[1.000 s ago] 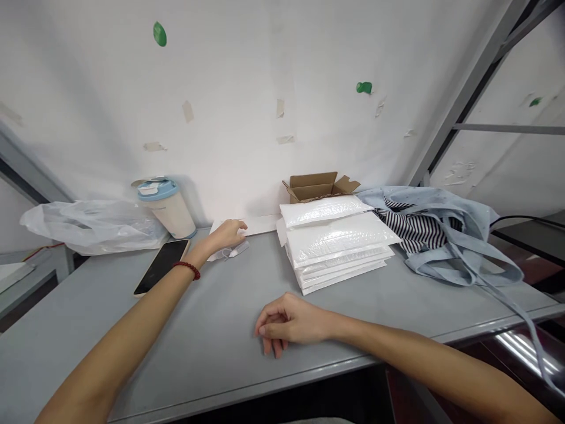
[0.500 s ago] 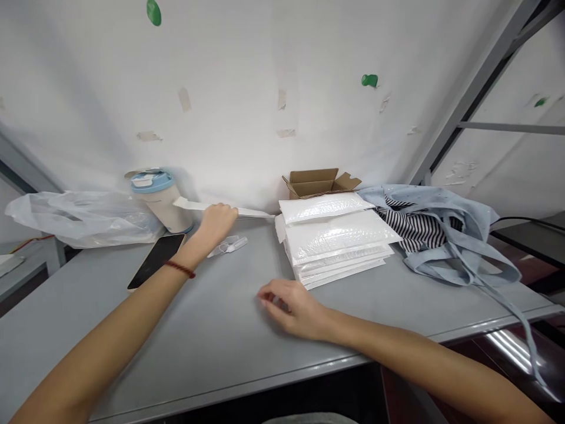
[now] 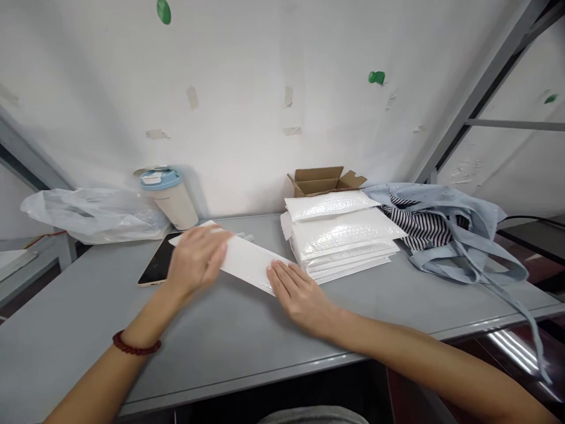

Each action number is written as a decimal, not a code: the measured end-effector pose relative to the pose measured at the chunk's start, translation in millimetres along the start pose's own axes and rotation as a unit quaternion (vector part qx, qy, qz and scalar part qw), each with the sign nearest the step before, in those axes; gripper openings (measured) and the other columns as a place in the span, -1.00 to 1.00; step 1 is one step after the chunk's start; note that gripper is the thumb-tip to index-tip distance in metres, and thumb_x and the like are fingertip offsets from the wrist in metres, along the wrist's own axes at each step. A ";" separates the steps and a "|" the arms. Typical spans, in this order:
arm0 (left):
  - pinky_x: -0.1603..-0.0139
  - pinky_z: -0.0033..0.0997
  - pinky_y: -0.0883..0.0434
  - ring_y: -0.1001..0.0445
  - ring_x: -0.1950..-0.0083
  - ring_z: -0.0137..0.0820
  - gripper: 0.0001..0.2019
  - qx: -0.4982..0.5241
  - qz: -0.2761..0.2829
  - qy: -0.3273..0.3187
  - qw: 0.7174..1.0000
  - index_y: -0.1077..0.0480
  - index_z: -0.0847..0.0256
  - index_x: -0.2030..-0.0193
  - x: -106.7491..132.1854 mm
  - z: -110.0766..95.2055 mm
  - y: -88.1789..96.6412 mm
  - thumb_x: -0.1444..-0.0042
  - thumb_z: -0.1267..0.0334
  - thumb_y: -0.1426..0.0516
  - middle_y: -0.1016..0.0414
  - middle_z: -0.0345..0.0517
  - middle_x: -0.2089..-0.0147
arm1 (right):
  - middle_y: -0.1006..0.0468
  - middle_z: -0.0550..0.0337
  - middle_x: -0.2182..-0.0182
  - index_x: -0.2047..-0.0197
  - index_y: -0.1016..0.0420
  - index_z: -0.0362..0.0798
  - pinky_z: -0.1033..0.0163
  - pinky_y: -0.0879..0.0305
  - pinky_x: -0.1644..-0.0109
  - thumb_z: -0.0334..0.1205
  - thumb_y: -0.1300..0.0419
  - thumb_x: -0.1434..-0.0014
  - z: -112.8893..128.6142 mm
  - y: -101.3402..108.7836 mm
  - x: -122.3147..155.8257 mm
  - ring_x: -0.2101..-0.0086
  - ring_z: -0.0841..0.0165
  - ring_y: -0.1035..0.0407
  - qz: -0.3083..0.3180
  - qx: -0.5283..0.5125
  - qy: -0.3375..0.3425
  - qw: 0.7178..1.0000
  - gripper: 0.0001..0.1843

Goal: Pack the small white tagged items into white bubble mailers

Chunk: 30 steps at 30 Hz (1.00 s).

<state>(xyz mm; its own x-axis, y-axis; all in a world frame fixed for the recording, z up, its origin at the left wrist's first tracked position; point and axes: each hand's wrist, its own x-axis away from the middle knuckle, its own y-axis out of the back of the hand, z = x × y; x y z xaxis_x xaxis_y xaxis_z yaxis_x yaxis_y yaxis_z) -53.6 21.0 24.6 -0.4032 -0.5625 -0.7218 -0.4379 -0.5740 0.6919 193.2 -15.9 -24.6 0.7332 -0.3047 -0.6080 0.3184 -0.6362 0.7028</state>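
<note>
A long, flat white envelope [image 3: 249, 262] lies slantwise over the grey table between my hands. My left hand [image 3: 196, 259], slightly blurred and wearing a red bracelet on its wrist, is closed over the envelope's left part; the fingertips are partly hidden. On the other end rests my right hand [image 3: 302, 297], its fingers stretched out flat on the white surface. Just right of that hand is a stack of white bubble mailers [image 3: 344, 235]. A dark phone [image 3: 156, 262] lies left of my left hand, partly covered by the envelope's corner.
Behind the stack stands an open cardboard box [image 3: 320, 181]. A cup with a blue lid [image 3: 174, 200] and a white plastic bag [image 3: 95, 215] are at the back left. A light blue cloth bag [image 3: 468, 206] lies at the right, its strap hanging over the table edge [image 3: 498, 321].
The white envelope has come nearer and now shows its broad face instead of a thin edge. My left hand moved toward me; my right hand went from loosely curled to flat on the envelope.
</note>
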 end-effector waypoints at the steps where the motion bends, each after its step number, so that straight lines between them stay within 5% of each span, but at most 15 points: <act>1: -0.15 0.01 -0.26 -0.36 -0.14 -0.11 -0.71 -0.002 0.002 0.118 0.993 -0.41 0.21 0.04 -4.0 7.5 4.6 -0.18 0.25 0.03 -0.52 0.02 0.01 | -0.45 -0.39 0.02 -0.07 -0.31 -0.47 0.05 -0.41 -0.02 -0.58 0.07 -0.20 0.3 1.5 1.0 -0.04 0.04 -0.35 0.000 0.005 0.004 1.000 -0.62; 4: -0.13 0.05 -0.26 -0.34 -0.15 0.02 -0.53 0.107 0.092 0.440 0.887 -0.33 0.28 -0.09 -8.2 36.2 22.3 -0.08 0.07 -0.10 -0.46 0.15 -0.06 | -0.40 -0.45 -0.02 -0.10 -0.26 -0.51 0.02 -0.39 -0.03 -0.61 0.08 -0.18 3.7 6.0 2.0 -0.12 -0.02 -0.24 0.001 0.004 0.023 1.000 -0.59; 6: 0.08 -0.08 -0.42 -0.48 0.04 0.00 -0.52 0.211 0.181 0.505 0.817 -0.41 0.31 0.02 -4.5 52.4 33.3 -0.02 -0.01 -0.14 -0.55 0.14 0.10 | -0.33 -0.46 -0.08 -0.15 -0.19 -0.51 -0.01 -0.32 -0.11 -0.60 0.08 -0.17 7.7 8.3 1.9 -0.19 -0.03 -0.10 0.018 -0.029 0.030 0.999 -0.55; 10: 0.50 -0.40 -0.37 -0.50 0.41 -0.26 -0.65 0.396 0.268 0.518 0.709 -0.50 0.28 0.29 4.4 61.4 43.5 0.09 0.01 -0.24 -0.57 0.00 0.37 | 0.05 -0.52 -0.26 -0.29 0.11 -0.50 -0.17 -0.05 -0.25 -0.17 -0.05 -0.22 15.0 14.1 -1.4 -0.29 -0.09 0.33 0.151 -0.203 -0.009 0.967 -0.25; 14: 0.49 -0.45 -0.37 -0.49 0.44 -0.32 -0.75 0.470 0.338 0.489 0.652 -0.51 0.26 0.37 1.2 33.3 38.0 0.13 0.12 -0.30 -0.58 -0.05 0.38 | 0.44 -0.50 -0.31 -0.34 0.51 -0.39 -0.36 0.24 -0.24 0.20 -0.15 -0.03 18.2 19.4 -6.8 -0.29 -0.13 0.59 0.269 -0.318 -0.081 0.906 0.21; 18: 0.36 -0.42 -0.42 -0.54 0.29 -0.26 -0.80 0.527 0.421 0.402 0.620 -0.53 0.22 0.32 -5.1 -10.1 22.0 0.11 0.20 -0.27 -0.60 -0.07 0.29 | 0.18 -0.45 -0.28 -0.34 0.43 -0.33 -0.31 0.14 -0.21 0.06 -0.22 0.09 19.7 20.8 -8.2 -0.27 -0.15 0.31 0.230 -0.342 -0.147 0.899 0.20; 20: 0.31 -0.42 -0.42 -0.54 0.27 -0.28 -0.82 0.548 0.432 0.374 0.611 -0.53 0.20 0.29 -5.1 -24.2 12.9 0.09 0.24 -0.24 -0.60 -0.12 0.28 | -0.03 -0.37 -0.20 -0.33 0.31 -0.31 -0.22 -0.02 -0.16 -0.04 -0.21 0.11 19.4 21.6 -8.2 -0.19 -0.10 0.05 0.209 -0.344 -0.174 0.899 0.11; 23: 0.34 -0.43 -0.41 -0.54 0.28 -0.30 -0.85 0.529 0.419 0.377 0.635 -0.53 0.19 0.33 -2.5 -28.8 2.0 0.09 0.28 -0.21 -0.59 -0.15 0.30 | -0.21 -0.26 -0.08 -0.31 0.19 -0.31 -0.12 -0.18 -0.06 -0.12 -0.19 0.12 15.7 23.0 -9.6 -0.04 0.00 -0.15 0.225 -0.337 -0.186 0.895 0.02; 26: 0.46 -0.41 -0.35 -0.50 0.39 -0.30 -0.91 0.450 0.376 0.399 0.704 -0.46 0.19 0.48 -1.0 -19.9 -2.4 0.09 0.23 -0.21 -0.55 -0.16 0.42 | -0.32 -0.19 -0.01 -0.29 0.12 -0.30 -0.05 -0.23 -0.02 -0.20 -0.15 0.10 7.9 23.8 -12.1 0.03 0.05 -0.23 0.249 -0.325 -0.187 0.893 -0.07; 30: 0.51 -0.36 -0.31 -0.41 0.53 -0.32 -0.74 0.312 0.295 0.401 0.809 -0.37 0.18 0.53 -0.8 0.3 -1.5 0.01 0.05 -0.15 -0.45 -0.16 0.57 | -0.41 -0.06 0.06 -0.22 -0.04 -0.18 0.06 -0.28 0.07 -0.24 -0.09 0.02 -3.2 26.9 -13.7 0.09 0.14 -0.32 0.243 -0.344 -0.206 0.884 -0.29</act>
<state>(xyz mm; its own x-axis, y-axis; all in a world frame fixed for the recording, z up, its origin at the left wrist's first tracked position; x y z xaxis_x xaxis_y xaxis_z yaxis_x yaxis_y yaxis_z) -52.8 22.5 24.1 -0.1474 -0.9783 0.1459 -0.7805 0.2057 0.5904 193.7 -26.6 3.9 0.6484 -0.7451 -0.1564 0.4195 0.1782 0.8901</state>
